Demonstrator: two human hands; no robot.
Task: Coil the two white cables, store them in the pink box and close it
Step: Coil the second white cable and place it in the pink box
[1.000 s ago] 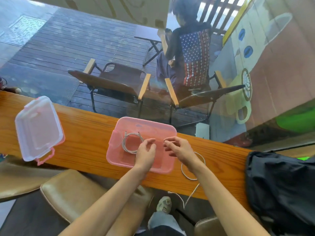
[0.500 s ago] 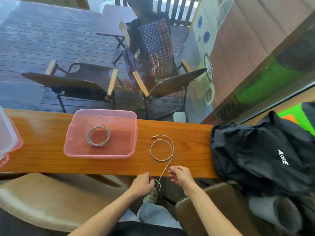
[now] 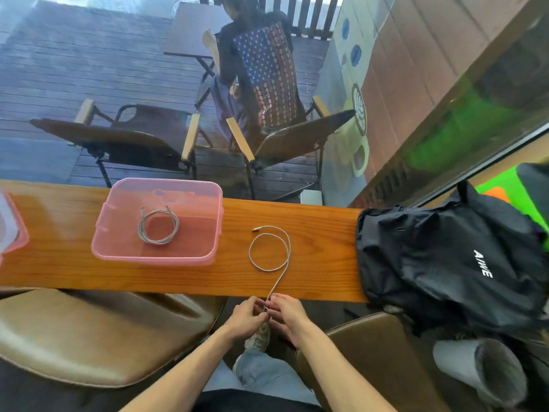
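Both forearms bare, converging. Left hand (image 3: 246, 318) and right hand (image 3: 286, 315) meet knuckle to knuckle, fingertips of each pinched on the white cable (image 3: 277, 282) rising between them.

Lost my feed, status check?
Both hands pinching loose cable end below counter edge. First cable coiled in pink box. Nothing blocking.

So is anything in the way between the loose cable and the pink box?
Nothing visible. The loose cable lies on bare wood right of the open pink box, which holds only the coiled cable.
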